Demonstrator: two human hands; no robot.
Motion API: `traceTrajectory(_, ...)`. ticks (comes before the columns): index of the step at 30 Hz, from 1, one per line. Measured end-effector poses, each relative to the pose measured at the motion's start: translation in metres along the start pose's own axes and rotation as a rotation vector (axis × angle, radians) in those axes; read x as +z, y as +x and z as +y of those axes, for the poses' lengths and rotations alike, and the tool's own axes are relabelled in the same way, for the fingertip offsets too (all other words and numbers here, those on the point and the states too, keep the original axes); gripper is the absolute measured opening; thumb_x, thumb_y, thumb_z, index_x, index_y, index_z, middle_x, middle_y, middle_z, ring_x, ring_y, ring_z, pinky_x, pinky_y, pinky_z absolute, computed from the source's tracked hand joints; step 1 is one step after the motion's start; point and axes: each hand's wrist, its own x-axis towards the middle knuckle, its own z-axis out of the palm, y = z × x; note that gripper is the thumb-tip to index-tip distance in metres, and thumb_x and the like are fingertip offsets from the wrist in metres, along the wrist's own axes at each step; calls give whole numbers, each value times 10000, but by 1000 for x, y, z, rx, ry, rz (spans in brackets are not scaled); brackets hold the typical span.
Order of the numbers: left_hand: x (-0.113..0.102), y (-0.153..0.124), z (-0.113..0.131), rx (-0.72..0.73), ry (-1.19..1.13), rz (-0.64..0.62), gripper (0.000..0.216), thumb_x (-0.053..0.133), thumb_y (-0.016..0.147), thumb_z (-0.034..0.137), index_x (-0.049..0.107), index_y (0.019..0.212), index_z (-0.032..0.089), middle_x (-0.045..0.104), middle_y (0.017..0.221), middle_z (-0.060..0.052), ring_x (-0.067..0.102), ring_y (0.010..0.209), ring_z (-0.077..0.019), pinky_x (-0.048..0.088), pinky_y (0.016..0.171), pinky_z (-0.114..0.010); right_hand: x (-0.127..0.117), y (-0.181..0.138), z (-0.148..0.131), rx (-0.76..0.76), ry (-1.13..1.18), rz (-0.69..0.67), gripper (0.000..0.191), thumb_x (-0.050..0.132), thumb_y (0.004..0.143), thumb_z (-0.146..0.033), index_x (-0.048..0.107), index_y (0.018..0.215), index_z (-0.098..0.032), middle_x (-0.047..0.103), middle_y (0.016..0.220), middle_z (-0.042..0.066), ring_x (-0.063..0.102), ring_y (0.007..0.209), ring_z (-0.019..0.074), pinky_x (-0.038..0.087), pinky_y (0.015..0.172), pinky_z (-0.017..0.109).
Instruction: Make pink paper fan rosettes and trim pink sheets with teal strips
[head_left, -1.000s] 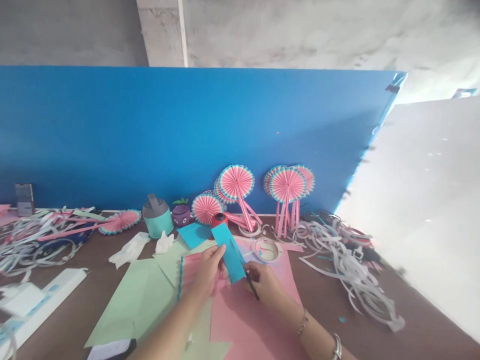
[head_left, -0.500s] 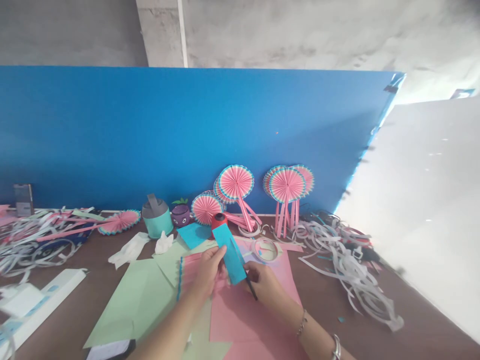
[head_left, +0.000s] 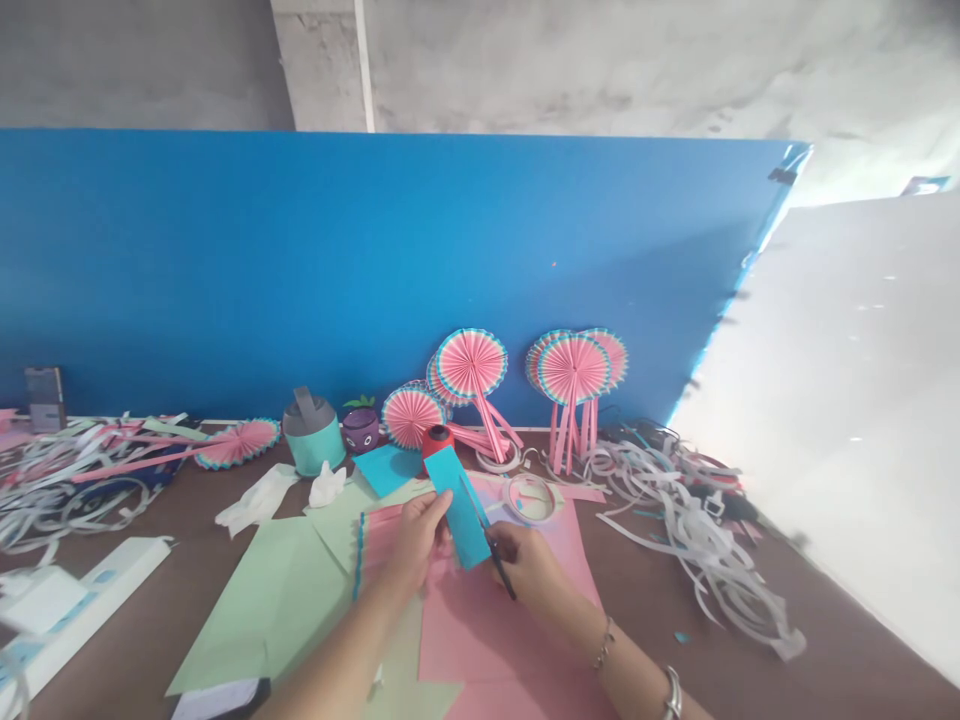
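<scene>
My left hand (head_left: 421, 535) pinches a folded piece of bright blue paper (head_left: 454, 505) by its left edge, thumb on top. The paper is held tilted above the pink sheets. My right hand (head_left: 521, 560) is closed around dark-handled scissors (head_left: 504, 577), seen nearly edge-on, at the paper's right edge. Their narrow blades run up along that edge, where a thin strip stands partly apart. Fingers hide much of the scissors. Beneath my hands lie pink paper sheets (head_left: 480, 640), and a pleated pink paper with a blue edge (head_left: 375, 540) is left of them.
Light green sheets (head_left: 255, 590) spread at left. Behind stand a teal cup (head_left: 315, 445), a purple pot (head_left: 361, 430) and pink pleated fans (head_left: 472, 364). A tape roll (head_left: 531, 500) lies beyond my right hand. White strips (head_left: 712, 560) heap at right; a power strip (head_left: 97, 610) lies at left.
The scissors have shifted very slightly along the blue paper's right edge. Both hands stay in nearly the same place, and the paper is still held.
</scene>
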Motion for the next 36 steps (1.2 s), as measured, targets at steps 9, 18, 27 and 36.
traceTrajectory(9,2,-1,1,-22,9,-11,446,688,684,548,503,515,179,457,399,48,385,364,-75,266,400,-206,1,0,4,-38,-8,16,99,479,623,-123,531,669,-193,425,482,-70,379,422,83,281,417,196)
traceTrajectory(18,1,0,0,-36,25,-1,450,674,698,546,491,512,179,442,379,53,363,351,-65,237,391,-200,0,2,6,-2,7,6,125,458,595,-131,531,675,-194,421,473,-74,387,390,91,279,393,205)
traceTrajectory(27,3,-2,0,-44,34,-38,452,670,696,558,513,517,174,444,373,48,347,340,-62,220,381,-198,2,2,4,-30,-14,38,133,491,621,-134,574,711,-185,421,500,-71,360,433,84,273,422,200)
traceTrajectory(36,4,-3,2,-38,47,-29,462,680,673,575,524,506,174,445,378,41,364,351,-70,232,387,-207,1,1,4,-4,-5,26,211,443,581,-105,583,715,-190,442,476,-68,390,407,98,277,401,206)
